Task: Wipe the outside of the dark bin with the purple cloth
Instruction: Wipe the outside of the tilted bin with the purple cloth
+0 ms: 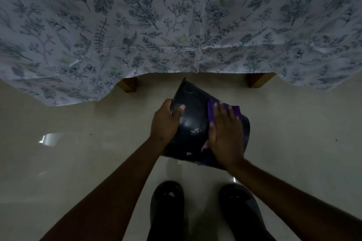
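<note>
Above the pale floor [78, 152], in front of the cloth-covered tabletop [176, 25], the dark bin [193, 121] is held tilted in the air. The left hand [166, 121] grips its upper edge, thumb curled over the outer wall. The right hand [223, 135] lies flat, fingers together, pressing the purple cloth [210, 112] against the bin's right side.

Risks, as judged from this position:
- Support depends on one edge grip. Heavy wiping pressure can twist the bin out of the left hand and drop it near the feet.
- The glossy wall looks slick; the cloth can slide from under the palm.
- White marks mid-wall lie outside the cloth and can be missed.
</note>
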Demonstrator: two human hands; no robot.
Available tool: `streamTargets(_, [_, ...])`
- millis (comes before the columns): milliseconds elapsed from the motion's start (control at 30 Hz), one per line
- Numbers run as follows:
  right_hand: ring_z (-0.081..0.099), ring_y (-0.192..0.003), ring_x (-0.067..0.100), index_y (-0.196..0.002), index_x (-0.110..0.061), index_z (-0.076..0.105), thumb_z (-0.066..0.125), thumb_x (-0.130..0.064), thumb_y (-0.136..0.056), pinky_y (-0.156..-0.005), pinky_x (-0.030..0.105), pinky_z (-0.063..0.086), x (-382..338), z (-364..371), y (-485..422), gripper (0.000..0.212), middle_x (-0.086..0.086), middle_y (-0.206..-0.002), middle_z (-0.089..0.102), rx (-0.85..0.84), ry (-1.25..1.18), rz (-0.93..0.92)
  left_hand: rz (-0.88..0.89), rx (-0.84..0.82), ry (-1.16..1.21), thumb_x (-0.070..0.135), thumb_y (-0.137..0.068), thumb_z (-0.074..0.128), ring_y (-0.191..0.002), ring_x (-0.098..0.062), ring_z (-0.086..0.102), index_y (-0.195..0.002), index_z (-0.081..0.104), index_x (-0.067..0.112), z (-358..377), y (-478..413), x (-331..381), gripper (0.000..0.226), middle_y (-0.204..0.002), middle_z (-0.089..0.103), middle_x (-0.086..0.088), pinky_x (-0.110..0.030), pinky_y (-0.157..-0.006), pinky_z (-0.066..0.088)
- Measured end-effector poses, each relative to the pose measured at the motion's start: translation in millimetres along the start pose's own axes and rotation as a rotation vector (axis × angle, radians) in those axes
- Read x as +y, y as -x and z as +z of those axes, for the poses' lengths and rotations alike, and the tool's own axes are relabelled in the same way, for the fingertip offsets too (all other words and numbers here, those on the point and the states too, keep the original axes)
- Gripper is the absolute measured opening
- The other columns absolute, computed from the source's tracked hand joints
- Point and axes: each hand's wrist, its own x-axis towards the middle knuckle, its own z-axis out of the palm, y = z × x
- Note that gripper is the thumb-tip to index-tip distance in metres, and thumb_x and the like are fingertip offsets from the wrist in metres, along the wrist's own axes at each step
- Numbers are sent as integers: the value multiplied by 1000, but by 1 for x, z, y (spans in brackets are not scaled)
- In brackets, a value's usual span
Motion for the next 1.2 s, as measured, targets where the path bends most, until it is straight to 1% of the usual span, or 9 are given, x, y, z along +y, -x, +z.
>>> streamTargets(67, [0,-148,28,-153,-21,8,27,-37,-98,-118,50,6,-13,10,32,60,4,-161,7,-73,45,-143,-11,-3,-20,36,-96,52,-93,-25,63,-111,57,12,4,-14,9,29,-103,67,-6,-31,-75,48])
streamTargets(167, [-3,-148,27,-153,-24,4,26,-39,-98,-116,51,6,-25,15,21,61,2,-162,1,-94,132,-303,-15,-28,-35,39,-97,47,-98,-28,64,-114,57,14,6,-20,10,32,-110,68,-10,-39,-86,52])
streamTargets(367, [14,-147,25,-150,-14,18,27,-34,-99,-117,51,20,-6,2,-21,55,9,-159,19,-6,15,-7,-42,-69,11,35,-98,46,-99,-28,63,-115,56,13,1,-22,6,30,-110,66,-11,-41,-89,52])
streamTargets(467, [2,-148,27,-152,-19,12,27,-38,-96,-118,51,9,0,12,19,61,6,-161,9,-56,128,-128,-60,-75,20,35,-98,47,-99,-28,63,-114,56,14,2,-21,4,29,-110,67,-11,-42,-89,52])
streamTargets(600, [2,-148,30,-153,-22,10,28,-41,-97,-114,54,12,-6,21,27,62,5,-161,8,-103,214,-352,-55,-87,-6,35,-99,46,-103,-29,62,-118,56,13,2,-18,3,31,-115,66,-12,-42,-92,50])
streamTargets(833, [17,-146,25,-150,-15,21,31,-32,-100,-118,44,15,-12,-1,-31,53,7,-158,24,-50,-27,11,-92,-94,35,36,-99,46,-101,-27,62,-117,55,12,1,-15,7,32,-113,65,-11,-40,-90,51])
streamTargets(967, [1,-148,28,-152,-20,12,32,-38,-96,-117,50,8,-4,10,24,62,4,-161,10,-92,123,-220,-122,-89,29,37,-98,45,-99,-28,63,-113,56,14,2,-20,8,30,-109,66,-11,-43,-91,51])
streamTargets(1067, [2,-147,30,-151,-22,13,36,-39,-93,-115,53,9,-7,22,42,64,4,-161,9,-128,202,-464,-116,-85,6,38,-98,45,-99,-29,63,-113,57,14,4,-21,10,31,-110,67,-11,-44,-91,51])
streamTargets(1200, [7,-148,23,-151,-22,17,32,-32,-99,-117,45,9,-22,5,-16,55,1,-160,14,-97,80,-252,-119,-100,43,38,-98,45,-97,-27,64,-115,56,14,4,-19,8,31,-110,66,-11,-42,-90,52])
